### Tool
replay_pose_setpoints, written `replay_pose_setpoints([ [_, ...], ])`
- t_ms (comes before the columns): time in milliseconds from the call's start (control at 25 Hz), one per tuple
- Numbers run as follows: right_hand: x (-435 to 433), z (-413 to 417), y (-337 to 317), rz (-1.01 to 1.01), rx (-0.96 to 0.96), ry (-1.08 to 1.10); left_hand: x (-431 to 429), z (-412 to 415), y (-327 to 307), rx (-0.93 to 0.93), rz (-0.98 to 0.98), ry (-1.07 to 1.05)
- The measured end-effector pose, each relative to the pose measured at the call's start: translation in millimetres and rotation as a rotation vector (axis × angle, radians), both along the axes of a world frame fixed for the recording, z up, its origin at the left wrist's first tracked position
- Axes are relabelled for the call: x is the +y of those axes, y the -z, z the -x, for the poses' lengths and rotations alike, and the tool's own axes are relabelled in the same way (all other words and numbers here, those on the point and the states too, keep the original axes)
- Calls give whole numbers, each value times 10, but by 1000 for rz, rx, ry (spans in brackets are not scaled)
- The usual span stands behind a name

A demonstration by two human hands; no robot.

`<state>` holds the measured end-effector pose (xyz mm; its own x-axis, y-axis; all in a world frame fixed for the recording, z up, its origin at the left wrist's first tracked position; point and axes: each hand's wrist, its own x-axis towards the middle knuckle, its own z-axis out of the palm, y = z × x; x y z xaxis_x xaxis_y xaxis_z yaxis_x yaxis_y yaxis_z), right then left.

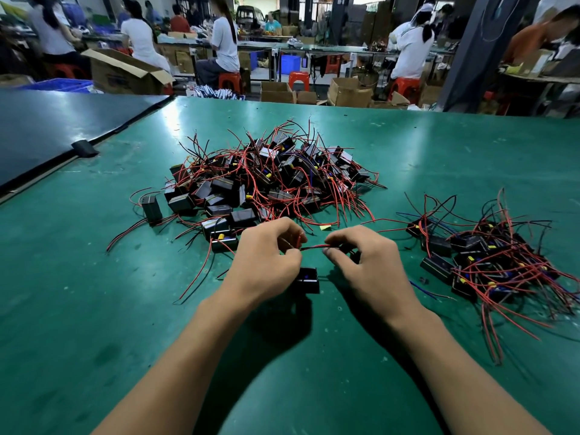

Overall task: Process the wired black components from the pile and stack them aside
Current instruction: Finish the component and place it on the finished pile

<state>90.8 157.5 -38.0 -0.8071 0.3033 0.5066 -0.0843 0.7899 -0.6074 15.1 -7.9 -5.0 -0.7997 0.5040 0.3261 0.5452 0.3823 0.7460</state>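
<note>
1. Centrally, near the front of the green matted bench [94, 309], a thin red and black wire pair [314, 247] is held stretched between two bare hands.
2. The grip of the left hand [266, 262] is clamped on one end of the wire pair, with the fingers curled in against the thumb.
3. The grip of the right hand [367, 262] is likewise pinched on the other end, between thumb and forefinger.
4. A small black box-shaped component [307, 279] is seen just below the left hand, partly covered by it; whether it rests on the bench cannot be told.
5. A large tangled pile of black wired components [266, 180] is heaped on the bench just beyond the hands, red leads splayed out all round.
6. A smaller loose heap of finished black components [489, 262] is laid to the right, well apart from the pile.
7. A single black component [151, 208] is set upright at the pile's left edge.
8. A dark blue panel [62, 120] is laid along the bench's left side.
9. Seated people on red plastic stools [298, 80] and open cardboard boxes [125, 70] are seen behind.
</note>
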Motion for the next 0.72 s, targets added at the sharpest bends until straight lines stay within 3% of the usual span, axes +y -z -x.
replay_pose_setpoints([
  [120, -13, 22, -6, 192, 14, 42, 28, -35, 15, 20, -92, -55],
  [360, 49, -17, -79, 472, -62, 24, 33, -21, 53, -17, -82, 13],
  [520, 66, -27, -120, 603, -75, -5, 32, -23, 80, 0, -65, 76],
  [720, 48, -14, -124, 673, -69, -44, 49, 37, 93, -104, -91, -1],
])
